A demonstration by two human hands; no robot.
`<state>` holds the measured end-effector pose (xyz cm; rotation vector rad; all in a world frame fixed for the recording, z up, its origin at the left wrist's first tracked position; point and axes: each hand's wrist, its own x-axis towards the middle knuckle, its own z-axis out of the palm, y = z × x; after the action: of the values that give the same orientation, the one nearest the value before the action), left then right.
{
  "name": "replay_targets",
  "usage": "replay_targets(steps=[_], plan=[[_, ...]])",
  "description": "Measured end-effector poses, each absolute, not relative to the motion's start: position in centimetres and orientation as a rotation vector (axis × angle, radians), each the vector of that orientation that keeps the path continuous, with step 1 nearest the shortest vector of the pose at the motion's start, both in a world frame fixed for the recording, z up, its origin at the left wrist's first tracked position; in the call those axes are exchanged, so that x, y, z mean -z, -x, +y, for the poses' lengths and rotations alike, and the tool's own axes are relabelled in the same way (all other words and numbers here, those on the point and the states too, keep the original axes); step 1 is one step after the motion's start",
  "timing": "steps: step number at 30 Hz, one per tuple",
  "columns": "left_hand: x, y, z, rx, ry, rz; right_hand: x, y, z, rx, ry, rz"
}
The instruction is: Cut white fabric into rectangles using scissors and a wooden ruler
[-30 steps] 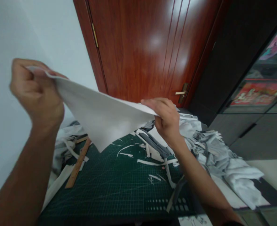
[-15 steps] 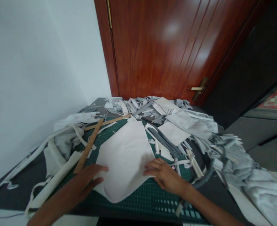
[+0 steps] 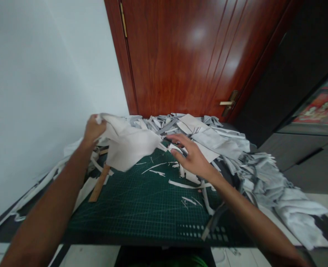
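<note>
My left hand (image 3: 94,128) is closed on a corner of a white fabric piece (image 3: 127,145), holding it up over the far left of the dark green cutting mat (image 3: 141,207). The cloth hangs and bunches toward the right. With its fingers stretched out, my right hand (image 3: 189,155) hovers just right of the cloth's lower edge, above the mat's far side; whether it touches the cloth is unclear. Thin white fabric strips (image 3: 180,184) lie scattered on the mat under my right forearm.
A wooden ruler (image 3: 99,185) lies along the mat's left edge. A heap of grey and white fabric offcuts (image 3: 236,155) covers the table's back and right side. A red-brown door (image 3: 192,55) with a brass handle (image 3: 228,101) stands behind; a white wall is at left.
The white piece was held up in both hands, then lay flat on the mat under both palms. Now my left hand has lifted it off to the far left and my right hand has let go.
</note>
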<state>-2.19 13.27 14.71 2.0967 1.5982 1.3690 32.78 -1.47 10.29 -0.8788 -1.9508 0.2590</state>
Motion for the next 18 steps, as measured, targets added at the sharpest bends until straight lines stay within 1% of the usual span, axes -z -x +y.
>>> replay_targets(steps=[2, 3, 4, 5, 6, 7, 10, 12, 14, 16, 18], plan=[[-16.7, 4.1, 14.6, -1.431, -1.972, 1.84, -8.9, -34.6, -5.0, -0.277, 0.872, -2.053], [-16.8, 4.3, 14.4, -1.469, -1.966, 1.922, -7.7, -35.4, -7.0, -0.319, 0.891, -2.151], [-16.3, 4.1, 13.5, -1.51, -2.02, 1.965, -6.1, -36.0, -9.0, -0.369, 0.93, -2.253], [-15.0, 3.3, 12.1, -1.527, -2.216, 1.971, -4.4, -36.5, -10.8, -0.43, 0.946, -2.361], [-13.3, 2.2, 10.2, -1.497, -2.46, 1.862, -2.6, -36.8, -12.5, -0.499, 0.963, -2.437], [-11.0, 0.7, 8.0, -1.398, -2.67, 1.655, -0.9, -36.8, -13.8, -0.583, 0.988, -2.504], [-3.4, -4.0, 0.8, -0.77, -2.972, 0.919, 3.0, -36.3, -15.8, -0.781, 0.992, -2.615], [0.9, -6.6, -2.6, -0.423, -2.948, 0.572, 4.3, -35.8, -15.1, -0.817, 0.985, -2.646], [3.7, -8.5, -3.8, -0.266, -2.867, 0.42, 4.8, -35.6, -13.4, -0.769, 0.999, -2.643], [5.1, -9.9, -3.0, -0.245, -2.825, 0.409, 4.9, -35.8, -11.0, -0.661, 1.062, -2.602], [5.6, -11.2, -0.8, -0.281, -2.808, 0.45, 5.1, -36.5, -8.6, -0.542, 1.116, -2.565]])
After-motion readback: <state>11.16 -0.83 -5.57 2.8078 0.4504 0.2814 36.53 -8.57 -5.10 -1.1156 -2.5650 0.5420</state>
